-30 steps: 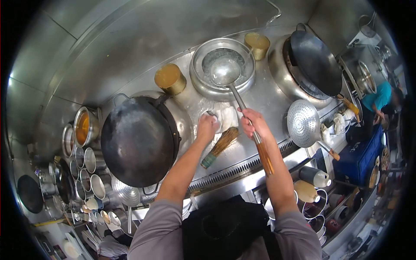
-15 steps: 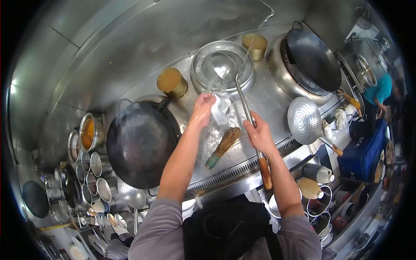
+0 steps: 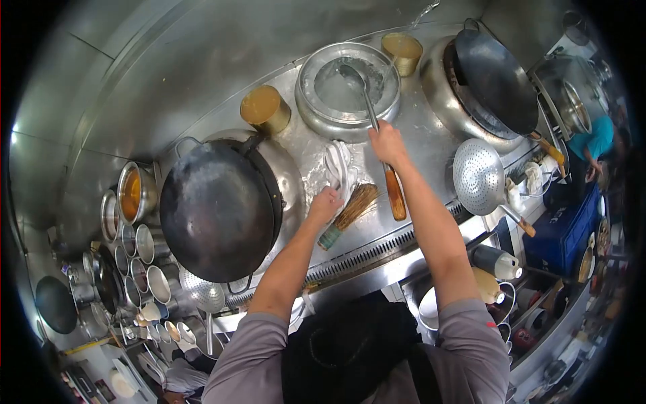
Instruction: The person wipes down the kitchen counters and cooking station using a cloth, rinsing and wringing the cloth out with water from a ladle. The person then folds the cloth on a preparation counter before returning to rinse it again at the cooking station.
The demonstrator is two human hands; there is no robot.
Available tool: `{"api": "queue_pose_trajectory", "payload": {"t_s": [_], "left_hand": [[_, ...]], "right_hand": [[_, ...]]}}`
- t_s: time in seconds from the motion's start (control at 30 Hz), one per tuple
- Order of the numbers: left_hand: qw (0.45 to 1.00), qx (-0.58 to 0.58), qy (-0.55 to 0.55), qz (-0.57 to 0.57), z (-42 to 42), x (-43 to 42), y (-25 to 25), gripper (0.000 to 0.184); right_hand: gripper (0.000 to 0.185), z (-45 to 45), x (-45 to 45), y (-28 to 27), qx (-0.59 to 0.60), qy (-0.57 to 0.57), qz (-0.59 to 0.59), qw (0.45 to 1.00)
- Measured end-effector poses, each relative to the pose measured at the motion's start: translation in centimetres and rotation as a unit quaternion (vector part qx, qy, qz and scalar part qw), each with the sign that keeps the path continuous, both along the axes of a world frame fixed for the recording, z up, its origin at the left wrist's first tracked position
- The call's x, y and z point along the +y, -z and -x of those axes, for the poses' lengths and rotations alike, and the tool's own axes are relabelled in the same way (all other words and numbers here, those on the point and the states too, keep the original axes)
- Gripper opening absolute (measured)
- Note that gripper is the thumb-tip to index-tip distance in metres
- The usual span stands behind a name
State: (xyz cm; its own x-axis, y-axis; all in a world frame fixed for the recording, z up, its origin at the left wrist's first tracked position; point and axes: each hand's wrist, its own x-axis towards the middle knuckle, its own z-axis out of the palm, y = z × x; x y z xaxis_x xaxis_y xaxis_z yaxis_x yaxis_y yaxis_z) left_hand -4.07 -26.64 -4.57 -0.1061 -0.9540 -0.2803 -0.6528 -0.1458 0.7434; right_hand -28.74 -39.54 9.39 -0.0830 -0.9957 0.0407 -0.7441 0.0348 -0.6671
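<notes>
My right hand (image 3: 388, 143) is closed around the metal shaft of a long ladle (image 3: 394, 195) with a wooden grip end. The ladle's bowl is down in the water of a round steel basin (image 3: 315, 120) and barely shows. My left hand (image 3: 327, 202) pinches the near end of a wet white cloth (image 3: 341, 165), which stretches away from me over the wet steel counter. Close to that hand, a bamboo brush (image 3: 355, 207) with a green-bound end lies on the counter. A large black wok (image 3: 215, 215) sits on the burner to the left.
Two tins (image 3: 264, 109) flank the basin. On the right are a tilted wok (image 3: 496, 81) on a burner and a perforated skimmer (image 3: 478, 175). Steel containers (image 3: 159, 284) crowd the left. A person in a teal shirt (image 3: 593, 138) is at the far right.
The ladle's bowl has gone down into the basin's water, and my right hand has moved forward. My left hand has drawn back toward me, with the cloth now stretched along the counter.
</notes>
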Motion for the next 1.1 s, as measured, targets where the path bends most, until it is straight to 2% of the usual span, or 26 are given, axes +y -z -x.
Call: {"api": "queue_pose_trajectory", "payload": {"t_s": [0.03,0.07,0.1,0.13,0.2,0.23,0.3,0.5,0.63,0.7,0.73,0.8,0.83,0.9,0.93,0.97,1.0,1.03,1.07,1.1], "left_hand": [[1.000,0.000,-0.002,-0.002,0.5,-0.1,-1.6,0.039],[0.999,-0.004,-0.040,0.023,1.3,-0.4,-3.2,0.038],[0.996,-0.008,-0.077,0.049,2.0,-0.8,-3.7,0.038],[0.996,-0.005,-0.078,0.048,2.6,-1.3,-3.2,0.038],[0.987,-0.043,0.030,0.151,3.5,-1.6,-2.3,0.033],[0.987,-0.040,0.029,0.151,3.5,-1.7,-1.2,0.033],[0.989,-0.030,0.035,0.142,3.4,-1.9,-0.6,0.029],[0.988,-0.091,0.076,0.099,2.6,-1.1,-0.8,0.022],[0.997,-0.052,0.041,0.039,2.0,-1.4,-0.1,0.023],[0.999,0.038,0.015,-0.003,1.2,-1.6,1.4,0.023],[0.999,0.037,0.016,-0.002,0.8,-1.6,2.0,0.023],[0.990,0.099,0.001,-0.100,0.2,-1.7,2.9,0.026],[0.990,0.099,0.001,-0.099,0.2,-1.7,2.6,0.026],[0.964,0.213,-0.038,-0.156,0.2,-1.6,2.0,0.024],[0.963,0.213,-0.039,-0.158,0.4,-1.4,1.1,0.024],[0.904,0.356,-0.134,-0.194,1.0,-1.5,0.2,0.024],[0.814,0.488,-0.224,-0.223,1.4,-1.6,-0.7,0.024],[0.786,0.532,-0.206,-0.236,1.0,-1.8,-0.9,0.026],[0.786,0.534,-0.205,-0.234,1.0,-2.3,-1.2,0.026],[0.854,0.441,-0.148,-0.233,1.0,-2.8,-0.9,0.026]], "right_hand": [[0.034,-0.2,-0.2,-0.5,0.000,-0.002,-0.002,1.000],[0.032,-0.3,-0.6,-1.0,-0.151,0.008,-0.105,0.983],[0.030,-0.3,-0.9,-1.0,-0.296,0.019,-0.204,0.933],[0.030,-0.2,-0.9,-0.9,-0.293,0.019,-0.205,0.934],[0.026,0.2,-0.4,-0.1,-0.565,0.046,-0.236,0.790],[0.026,0.7,0.0,-0.1,-0.562,0.047,-0.236,0.791],[0.024,1.5,1.5,-0.3,-0.657,0.019,-0.258,0.708],[0.029,2.0,4.8,-2.6,-0.710,0.032,-0.263,0.653],[0.030,2.2,7.4,-4.1,-0.724,0.019,-0.270,0.634],[0.029,2.2,9.3,-4.9,-0.729,0.023,-0.275,0.627],[0.029,2.3,10.2,-5.0,-0.729,0.023,-0.274,0.627],[0.027,2.7,12.0,-5.1,-0.741,0.000,-0.277,0.611],[0.029,2.6,13.0,-6.0,-0.742,0.007,-0.270,0.614],[0.029,3.1,14.2,-6.8,-0.733,-0.004,-0.271,0.623],[0.029,3.2,15.0,-7.0,-0.726,-0.013,-0.272,0.631],[0.029,3.3,15.7,-7.5,-0.726,-0.013,-0.273,0.632],[0.029,3.4,16.5,-8.1,-0.699,-0.011,-0.281,0.657],[0.029,3.4,17.3,-8.5,-0.672,-0.010,-0.287,0.683],[0.029,3.3,18.1,-8.9,-0.671,-0.011,-0.286,0.684],[0.029,3.1,19.0,-9.2,-0.655,0.001,-0.296,0.695]]}}
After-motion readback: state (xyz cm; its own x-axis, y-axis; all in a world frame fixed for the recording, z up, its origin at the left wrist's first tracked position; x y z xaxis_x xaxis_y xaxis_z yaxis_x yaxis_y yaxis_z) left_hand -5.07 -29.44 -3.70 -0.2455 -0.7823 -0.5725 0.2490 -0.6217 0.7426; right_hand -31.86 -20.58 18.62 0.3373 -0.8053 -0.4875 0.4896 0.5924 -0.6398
